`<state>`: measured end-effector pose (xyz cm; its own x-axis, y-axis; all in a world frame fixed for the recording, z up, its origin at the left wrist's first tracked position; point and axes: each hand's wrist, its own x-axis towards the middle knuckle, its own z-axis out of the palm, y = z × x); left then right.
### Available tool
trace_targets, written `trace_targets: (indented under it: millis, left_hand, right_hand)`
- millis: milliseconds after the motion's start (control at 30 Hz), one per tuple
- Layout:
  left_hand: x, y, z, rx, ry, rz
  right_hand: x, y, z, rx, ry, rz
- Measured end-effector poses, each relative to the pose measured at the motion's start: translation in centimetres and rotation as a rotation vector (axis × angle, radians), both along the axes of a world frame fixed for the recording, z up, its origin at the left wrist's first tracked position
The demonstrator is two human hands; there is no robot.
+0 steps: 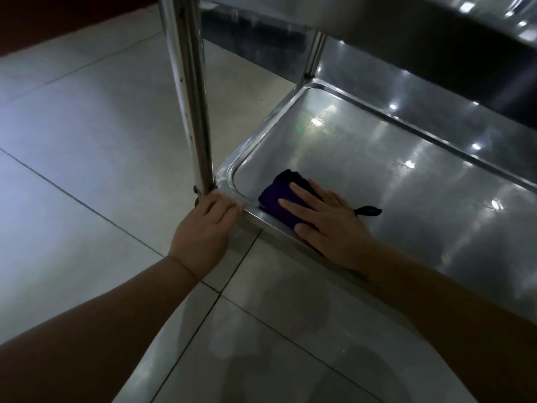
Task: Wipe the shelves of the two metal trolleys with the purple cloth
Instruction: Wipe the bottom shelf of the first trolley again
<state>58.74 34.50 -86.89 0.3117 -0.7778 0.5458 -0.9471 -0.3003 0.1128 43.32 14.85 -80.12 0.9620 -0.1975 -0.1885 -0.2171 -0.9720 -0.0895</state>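
Observation:
The bottom shelf (392,175) of a shiny metal trolley fills the right half of the view, with a raised rim around it. The folded purple cloth (279,196) lies in the shelf's near left corner. My right hand (328,219) presses flat on the cloth, fingers spread and pointing left. A small black loop (367,211) of the cloth sticks out behind that hand. My left hand (209,225) grips the shelf's corner rim at the foot of the upright post (191,91).
A higher shelf (436,27) of the same trolley overhangs at the top right. A second post (313,53) stands at the shelf's far left corner. Pale floor tiles (87,141) spread to the left and below.

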Motion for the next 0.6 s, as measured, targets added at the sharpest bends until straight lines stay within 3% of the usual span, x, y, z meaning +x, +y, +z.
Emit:
trace_targets:
  millis: [233, 367, 467, 600]
  left_hand:
    - [-0.9, 0.2, 0.5, 0.033, 0.104, 0.018]
    - [-1.8, 0.4, 0.7, 0.084, 0.063, 0.063]
    - [-2.6, 0.3, 0.8, 0.133, 0.047, 0.103]
    - [-3.4, 0.6, 1.1, 0.199, 0.068, 0.149]
  right_hand:
    - [-2.8, -10.0, 0.5, -0.068, 0.06, -0.411]
    - [-4.5, -10.6, 0.3, -0.065, 0.069, -0.544]
    - [-4.2, -8.3, 0.1, -0.07, 0.047, -0.542]
    - [-4.0, -3.3, -0.1, -0.055, 0.044, -0.342]
